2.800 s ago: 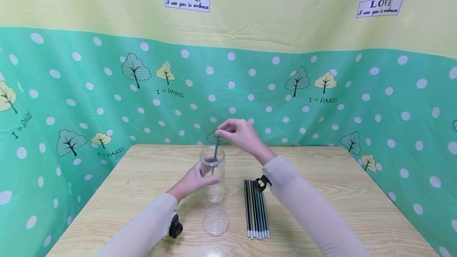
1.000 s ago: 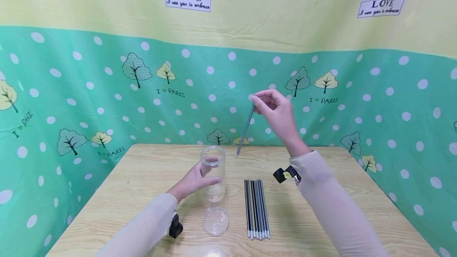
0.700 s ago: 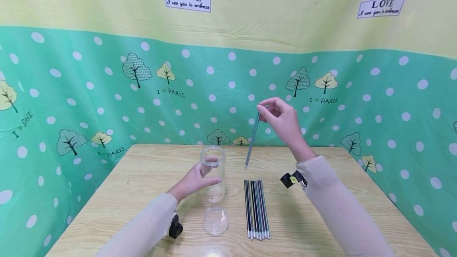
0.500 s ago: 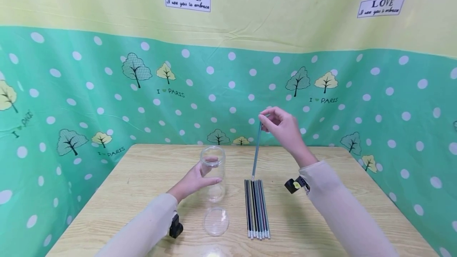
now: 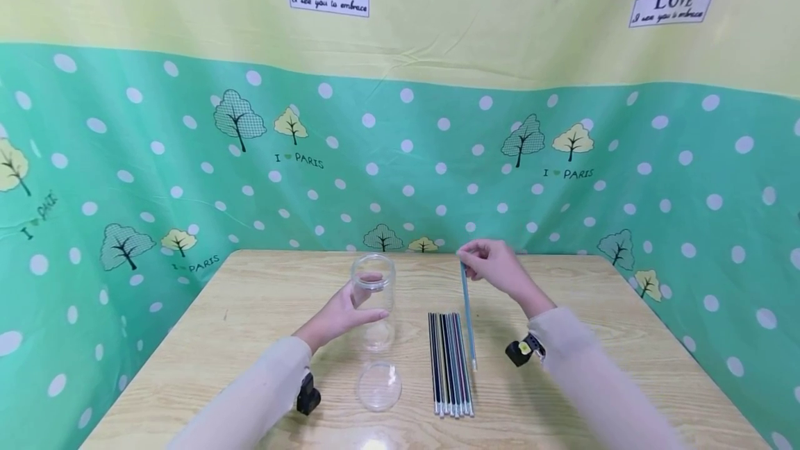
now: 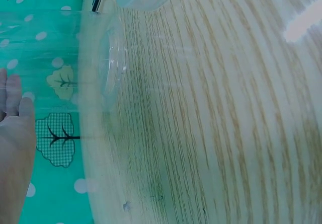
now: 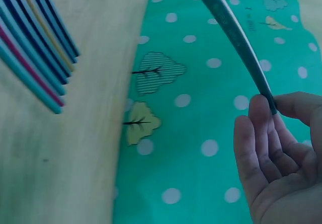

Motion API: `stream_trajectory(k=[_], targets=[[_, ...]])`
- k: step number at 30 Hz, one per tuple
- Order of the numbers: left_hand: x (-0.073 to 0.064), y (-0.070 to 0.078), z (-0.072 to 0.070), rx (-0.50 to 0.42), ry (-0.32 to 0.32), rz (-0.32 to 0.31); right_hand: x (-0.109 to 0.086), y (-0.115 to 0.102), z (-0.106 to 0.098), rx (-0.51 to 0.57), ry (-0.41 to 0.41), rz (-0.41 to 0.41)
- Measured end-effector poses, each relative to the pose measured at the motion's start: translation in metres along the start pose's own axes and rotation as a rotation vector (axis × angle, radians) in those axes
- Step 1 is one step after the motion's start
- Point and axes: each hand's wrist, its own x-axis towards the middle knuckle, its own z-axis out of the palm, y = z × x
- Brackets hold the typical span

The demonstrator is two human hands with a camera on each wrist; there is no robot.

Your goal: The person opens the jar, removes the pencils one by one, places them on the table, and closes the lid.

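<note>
My left hand (image 5: 346,311) grips a clear jar (image 5: 382,328) that stands upright and lidless on the table. No pencil shows inside it. In the left wrist view, my fingers (image 6: 14,95) lie against its see-through wall. My right hand (image 5: 496,269) pinches a blue-green pencil (image 5: 467,311) at its top end between thumb and fingertips. The pencil (image 7: 234,32) hangs with its silver-tipped end downward, just right of a row of pencils (image 5: 448,363). That row lies flat, side by side, in black, green and other colours. Whether the held pencil's lower tip touches the table, I cannot tell.
A clear round lid (image 5: 379,386) lies flat in front of the jar, left of the pencil row. The wooden table (image 5: 281,290) ends at a green and yellow patterned curtain (image 5: 406,130). Each sleeve carries a small black camera.
The right hand has lifted the pencil out of the jar, carried it right and lowered it beside the row. The left hand and jar have stayed put.
</note>
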Motion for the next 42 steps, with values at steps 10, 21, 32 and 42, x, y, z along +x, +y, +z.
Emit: stream_trajectory(k=[10,21,32,42], targets=[[0.009,-0.018,-0.002,0.006,0.015,0.011,-0.006,0.065,0.024,-0.041,-0.042,0.196],[0.009,-0.020,0.001,0.011,0.007,0.012,-0.015,0.098,0.040,-0.082,-0.105,0.265],[0.008,-0.017,0.001,0.000,0.007,0.010,-0.013,0.110,0.045,-0.051,-0.145,0.261],[0.007,-0.019,0.000,0.027,0.021,-0.008,-0.014,0.104,0.048,-0.068,-0.137,0.240]])
